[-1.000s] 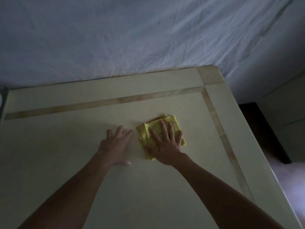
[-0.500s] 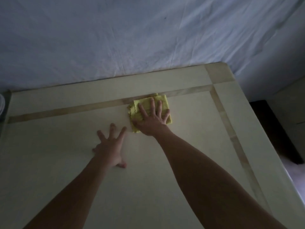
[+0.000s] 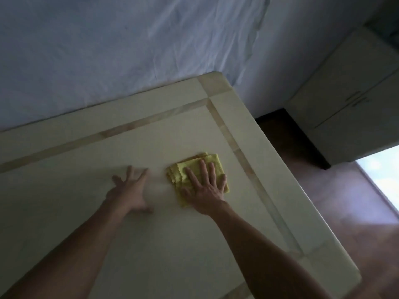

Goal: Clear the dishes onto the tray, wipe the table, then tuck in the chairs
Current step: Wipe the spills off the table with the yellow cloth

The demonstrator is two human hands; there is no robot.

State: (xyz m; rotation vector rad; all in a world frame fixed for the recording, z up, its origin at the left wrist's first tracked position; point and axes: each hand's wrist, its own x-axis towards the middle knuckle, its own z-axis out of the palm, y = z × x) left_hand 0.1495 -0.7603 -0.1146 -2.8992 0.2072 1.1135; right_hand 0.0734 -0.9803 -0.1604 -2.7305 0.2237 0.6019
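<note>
I see the folded yellow cloth (image 3: pixel 195 169) lying flat on the cream table (image 3: pixel 108 212), inside the tan inlay strip (image 3: pixel 241 156) that frames the tabletop, and near that strip's right run, not touching it. Its scalloped layered edges show at its left side. My right hand (image 3: pixel 205 188) presses down on the cloth with the palm flat and the fingers (image 3: pixel 203 169) stretched out and slightly spread; it grips nothing, it only bears on the fabric, and the cloth's far corner sticks out beyond the fingertips. My left hand (image 3: pixel 129 190) lies just left of the cloth, apart from it, palm down on the bare tabletop with fingers splayed wide and the thumb out toward the cloth; it has hold of nothing. It looks a little blurred. Both forearms reach in from the near edge of the table.

Beyond the table's far edge hangs a wrinkled pale sheet (image 3: pixel 108 50). To the right of the table, past its edge, lies reddish-brown floor (image 3: pixel 323 212), and further back stands a pale cabinet (image 3: pixel 356 104) with a bright patch of light beside its base.
</note>
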